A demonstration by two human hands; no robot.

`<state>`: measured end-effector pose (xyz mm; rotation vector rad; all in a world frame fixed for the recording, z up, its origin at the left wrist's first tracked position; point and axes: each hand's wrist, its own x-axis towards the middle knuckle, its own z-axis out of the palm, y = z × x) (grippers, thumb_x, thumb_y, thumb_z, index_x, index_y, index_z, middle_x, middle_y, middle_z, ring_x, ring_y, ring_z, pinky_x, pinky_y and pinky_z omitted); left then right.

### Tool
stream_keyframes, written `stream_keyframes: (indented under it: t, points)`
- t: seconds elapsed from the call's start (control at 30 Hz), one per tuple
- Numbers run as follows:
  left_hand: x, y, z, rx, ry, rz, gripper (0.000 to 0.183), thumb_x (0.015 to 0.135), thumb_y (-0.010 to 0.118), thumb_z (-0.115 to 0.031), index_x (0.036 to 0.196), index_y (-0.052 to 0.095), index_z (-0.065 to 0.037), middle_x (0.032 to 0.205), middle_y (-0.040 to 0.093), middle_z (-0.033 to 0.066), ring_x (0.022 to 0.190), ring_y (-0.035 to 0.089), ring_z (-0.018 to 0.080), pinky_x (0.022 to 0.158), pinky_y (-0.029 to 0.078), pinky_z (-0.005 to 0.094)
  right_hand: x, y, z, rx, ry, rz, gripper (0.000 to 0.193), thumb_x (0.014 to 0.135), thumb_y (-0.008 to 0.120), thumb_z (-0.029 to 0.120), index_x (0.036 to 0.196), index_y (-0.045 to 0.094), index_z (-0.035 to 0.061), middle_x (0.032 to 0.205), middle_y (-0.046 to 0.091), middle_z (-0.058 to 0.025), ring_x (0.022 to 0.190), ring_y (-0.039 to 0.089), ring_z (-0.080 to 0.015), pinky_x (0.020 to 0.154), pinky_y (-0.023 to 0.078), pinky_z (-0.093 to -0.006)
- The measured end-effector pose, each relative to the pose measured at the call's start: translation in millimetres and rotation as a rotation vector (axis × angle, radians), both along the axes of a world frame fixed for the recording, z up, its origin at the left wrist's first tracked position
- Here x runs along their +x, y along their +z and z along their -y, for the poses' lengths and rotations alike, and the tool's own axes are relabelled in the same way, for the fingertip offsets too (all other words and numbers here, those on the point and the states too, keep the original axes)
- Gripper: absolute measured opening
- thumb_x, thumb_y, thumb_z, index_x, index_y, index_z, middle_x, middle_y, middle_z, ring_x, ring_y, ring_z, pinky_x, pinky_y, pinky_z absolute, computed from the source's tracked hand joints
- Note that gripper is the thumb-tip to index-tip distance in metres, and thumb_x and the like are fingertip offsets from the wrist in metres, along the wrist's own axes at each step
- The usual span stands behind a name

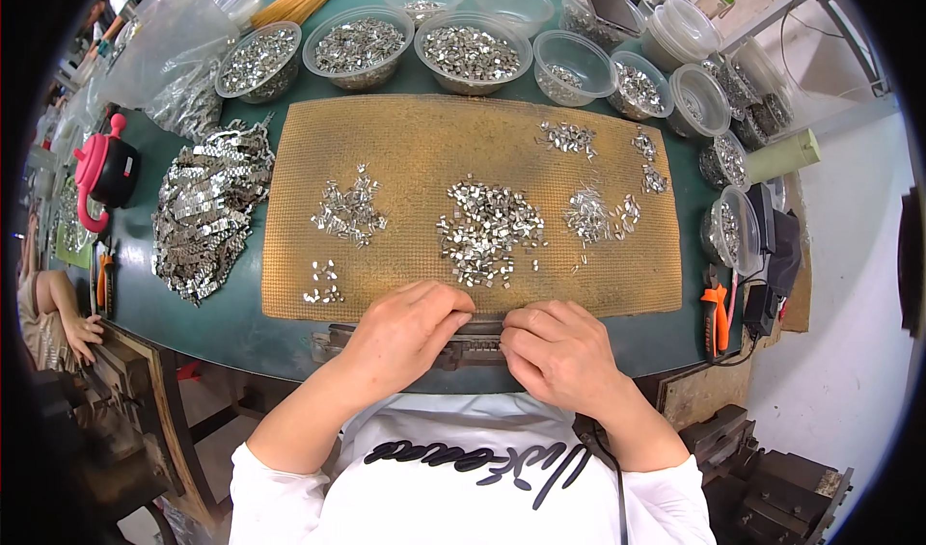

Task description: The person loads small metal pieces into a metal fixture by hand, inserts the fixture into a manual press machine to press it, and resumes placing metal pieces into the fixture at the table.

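Both my hands meet over a dark metal jig (475, 354) at the table's front edge. My left hand (403, 335) is closed in a pinch at the jig's top; whatever its fingertips hold is too small to make out. My right hand (561, 350) has its fingers curled against the right part of the jig, their tips partly hidden. A row of small metal links shows in the jig between the hands. Just beyond, a heap of small shiny metal pieces (487, 231) lies on a tan textured mat (415, 140), with smaller piles (349, 209) around it.
Plastic tubs (473, 53) of metal pieces line the back and right. Linked metal strips (212, 207) are stacked left of the mat, near a pink-and-black device (108, 171). Orange-handled pliers (715, 315) lie at right. Another person's hand (81, 335) rests at far left.
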<state>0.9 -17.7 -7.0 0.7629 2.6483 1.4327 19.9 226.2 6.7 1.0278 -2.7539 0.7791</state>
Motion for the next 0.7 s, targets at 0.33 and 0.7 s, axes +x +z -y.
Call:
stream_keyframes:
  t: [0.33, 0.7]
  points:
    - [13.1, -1.4, -15.1, -0.004, -0.061, -0.029, 0.011, 0.09, 0.08, -0.008, 0.099, 0.073, -0.007, 0.093, 0.074, 0.0084, 0.087, 0.07, 0.03, 0.075, 0.056, 0.0407, 3.4, 3.9, 0.7, 0.008, -0.003, -0.054, 0.015, 0.083, 0.078, 0.011, 0.097, 0.073, 0.0078, 0.106, 0.073, -0.003, 0.098, 0.07, -0.0236, 0.082, 0.056, -0.0389]
    - [17.9, -5.8, -19.4, -0.037, -0.106, -0.172, 0.012, 0.089, 0.081, -0.009, 0.101, 0.077, -0.008, 0.099, 0.071, 0.0054, 0.092, 0.067, 0.028, 0.08, 0.056, 0.0405, -26.2, -13.1, -0.4, -0.077, -0.198, 0.028, 0.01, 0.094, 0.078, 0.013, 0.1, 0.072, 0.0074, 0.095, 0.07, -0.0059, 0.08, 0.072, -0.0264, 0.066, 0.058, -0.0394]
